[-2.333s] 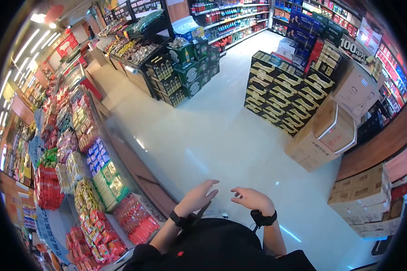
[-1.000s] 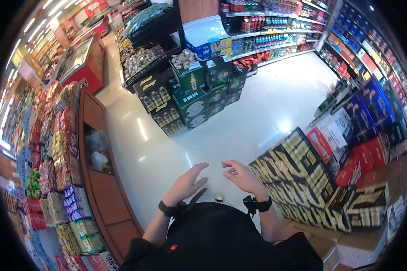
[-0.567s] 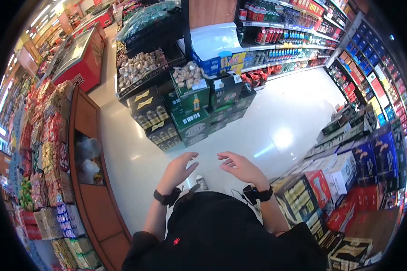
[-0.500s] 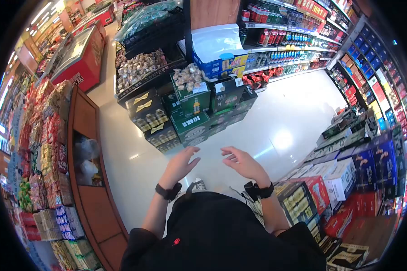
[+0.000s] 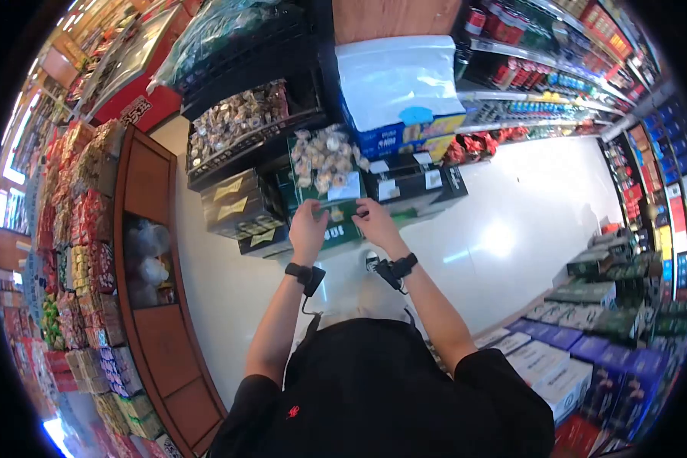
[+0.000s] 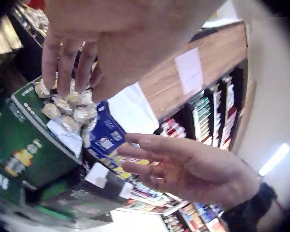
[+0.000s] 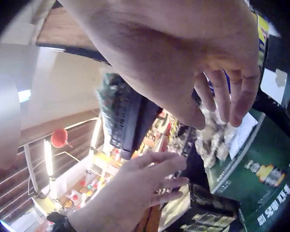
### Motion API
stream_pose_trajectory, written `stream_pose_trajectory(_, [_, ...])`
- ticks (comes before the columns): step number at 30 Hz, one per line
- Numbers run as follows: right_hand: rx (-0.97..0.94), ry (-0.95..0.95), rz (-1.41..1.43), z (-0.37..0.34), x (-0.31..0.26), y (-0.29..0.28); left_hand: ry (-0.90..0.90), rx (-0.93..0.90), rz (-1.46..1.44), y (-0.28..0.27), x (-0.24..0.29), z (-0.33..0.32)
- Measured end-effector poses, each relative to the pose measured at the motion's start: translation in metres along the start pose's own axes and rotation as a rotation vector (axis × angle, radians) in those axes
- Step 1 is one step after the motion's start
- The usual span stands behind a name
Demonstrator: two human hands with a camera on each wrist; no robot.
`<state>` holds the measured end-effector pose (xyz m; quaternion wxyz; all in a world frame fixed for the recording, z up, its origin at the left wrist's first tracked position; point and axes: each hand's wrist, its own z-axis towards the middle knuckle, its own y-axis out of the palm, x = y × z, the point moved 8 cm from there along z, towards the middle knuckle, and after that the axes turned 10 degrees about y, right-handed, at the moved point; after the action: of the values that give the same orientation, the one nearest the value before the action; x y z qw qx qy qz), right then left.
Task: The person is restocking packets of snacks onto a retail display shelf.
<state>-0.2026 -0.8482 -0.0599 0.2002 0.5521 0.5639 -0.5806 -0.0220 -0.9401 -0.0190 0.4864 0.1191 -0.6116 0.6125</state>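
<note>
Both hands are empty, held apart with fingers relaxed and slightly bent. In the head view my left hand [image 5: 308, 233] is over the front of a green carton [image 5: 343, 230], and my right hand [image 5: 378, 229] is to its right. Beyond the fingertips, a heap of wrapped pieces [image 5: 322, 159] in clear plastic lies on the green box, with a white paper [image 5: 345, 188] at its front. The left wrist view shows the heap [image 6: 70, 112] behind the left fingers. In the right wrist view the heap [image 7: 213, 140] is below the right fingers. Whether either hand touches the box cannot be told.
A black crate [image 5: 240, 126] of wrapped pieces stands behind on the left, dark cartons [image 5: 233, 202] below it. A blue box [image 5: 404, 137] under white plastic is behind on the right. A wooden cabinet [image 5: 149, 259] lines the left; stacked boxes [image 5: 557, 374] stand at right.
The view has moved closer to the green boxes and the heap, which now appear larger. Both hands have moved forward from above the floor to the front of the box, still empty.
</note>
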Motion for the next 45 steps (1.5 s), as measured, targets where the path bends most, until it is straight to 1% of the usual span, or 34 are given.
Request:
stream_pose_trajectory(1, [0.009, 0.007, -0.074, 0.027, 0.012, 0.007, -0.025, 0.048, 0.072, 0.008, -0.004, 0.014])
stream_pose_trajectory(2, [0.027, -0.049, -0.083, 0.044, 0.006, 0.01, -0.049, 0.096, 0.144, 0.016, -0.011, 0.027])
stream_pose_trajectory(3, [0.022, -0.071, -0.122, 0.059, -0.004, 0.01, -0.087, 0.184, 0.171, 0.028, -0.027, 0.04])
stream_pose_trajectory(4, [0.017, -0.093, -0.16, 0.073, -0.008, 0.012, -0.192, 0.173, 0.172, 0.036, -0.033, 0.052])
stream_pose_trajectory(5, [0.058, -0.125, -0.234, 0.085, -0.01, 0.013, -0.297, 0.165, 0.171, 0.044, -0.04, 0.06])
stream_pose_trajectory(6, [0.016, -0.119, -0.31, 0.097, -0.007, 0.018, -0.403, 0.162, 0.166, 0.051, -0.046, 0.067])
stream_pose_trajectory(8, [-0.062, -0.122, -0.47, 0.115, -0.002, 0.025, -0.48, 0.172, 0.18, 0.068, -0.067, 0.074])
stream_pose_trajectory(10, [-0.089, -0.139, -0.483, 0.123, 0.0, 0.027, -0.544, 0.173, 0.184, 0.078, -0.075, 0.078])
stream_pose_trajectory(11, [-0.099, -0.138, -0.475, 0.126, 0.002, 0.028, -0.603, 0.161, 0.205, 0.082, -0.081, 0.078])
stream_pose_trajectory(13, [-0.109, -0.159, -0.434, 0.131, 0.001, 0.026, -0.6, 0.158, 0.206, 0.085, -0.088, 0.08])
stream_pose_trajectory(14, [-0.126, -0.153, -0.468, 0.135, 0.002, 0.028, -0.599, 0.155, 0.205, 0.088, -0.091, 0.078])
stream_pose_trajectory(19, [-0.206, -0.143, -0.596, 0.146, 0.007, 0.032, -0.661, 0.221, 0.096, 0.074, -0.078, 0.062])
stream_pose_trajectory(20, [-0.186, -0.153, -0.575, 0.146, 0.006, 0.027, -0.676, 0.227, 0.077, 0.069, -0.074, 0.055])
stream_pose_trajectory(23, [-0.103, -0.169, -0.539, 0.129, -0.023, -0.008, -0.577, 0.248, 0.049, 0.044, -0.05, 0.031])
stream_pose_trajectory(24, [-0.135, -0.153, -0.468, 0.121, -0.035, -0.015, -0.536, 0.265, 0.036, 0.032, -0.041, 0.023])
stream_pose_trajectory(25, [-0.167, -0.139, -0.399, 0.115, -0.046, -0.021, -0.525, 0.248, -0.037, 0.023, -0.036, 0.014])
stream_pose_trajectory(26, [-0.2, -0.127, -0.333, 0.108, -0.057, -0.023, -0.503, 0.284, -0.175, 0.014, -0.037, 0.004])
stream_pose_trajectory(27, [-0.248, -0.235, -0.218, 0.097, -0.078, -0.022, -0.477, 0.322, -0.313, 0.003, -0.039, -0.009])
stream_pose_trajectory(28, [-0.27, -0.375, -0.162, 0.083, -0.104, -0.018, -0.447, 0.363, -0.449, -0.01, -0.035, -0.02])
stream_pose_trajectory(29, [-0.299, -0.51, -0.102, 0.066, -0.13, -0.01, -0.324, 0.342, -0.367, -0.029, -0.026, -0.03])
stream_pose_trajectory(30, [-0.334, -0.64, -0.038, 0.045, -0.157, -0.002, -0.352, 0.336, -0.501, -0.043, -0.021, -0.043])
stream_pose_trajectory(31, [-0.544, -0.514, 0.003, 0.027, -0.17, 0.017, -0.378, 0.334, -0.639, -0.058, -0.016, -0.058])
stream_pose_trajectory(32, [-0.613, -0.582, -0.01, 0.006, -0.187, 0.033, -0.401, 0.335, -0.78, -0.071, -0.008, -0.076])
stream_pose_trajectory(33, [-0.684, -0.655, -0.021, -0.014, -0.204, 0.051, -0.382, 0.334, -0.746, -0.091, 0.003, -0.091])
stream_pose_trajectory(34, [-0.755, -0.734, -0.03, -0.037, -0.22, 0.068, -0.379, 0.391, -0.751, -0.108, 0.008, -0.113])
stream_pose_trajectory(35, [-0.867, -0.714, -0.062, -0.058, -0.228, 0.089, -0.372, 0.45, -0.751, -0.127, 0.013, -0.135])
stream_pose_trajectory(36, [-0.91, -0.732, -0.08, -0.079, -0.238, 0.105, -0.361, 0.509, -0.745, -0.148, 0.017, -0.156])
stream_pose_trajectory(37, [-0.953, -0.751, -0.097, -0.102, -0.246, 0.122, -0.39, 0.579, -0.787, -0.165, 0.02, -0.181])
stream_pose_trajectory(38, [-0.998, -0.77, -0.114, -0.128, -0.253, 0.141, -0.368, 0.63, -0.789, -0.181, 0.021, -0.207])
stream_pose_trajectory(42, [-1.021, -1.039, -0.14, -0.233, -0.275, 0.208, -0.31, 0.836, -0.775, -0.238, 0.029, -0.319])
stream_pose_trajectory(43, [-1.075, -1.052, -0.113, -0.262, -0.277, 0.225, -0.304, 0.887, -0.767, -0.249, 0.032, -0.348])
stream_pose_trajectory(45, [-1.163, -1.113, -0.113, -0.322, -0.275, 0.262, -0.404, 1.014, -0.672, -0.265, 0.029, -0.413])
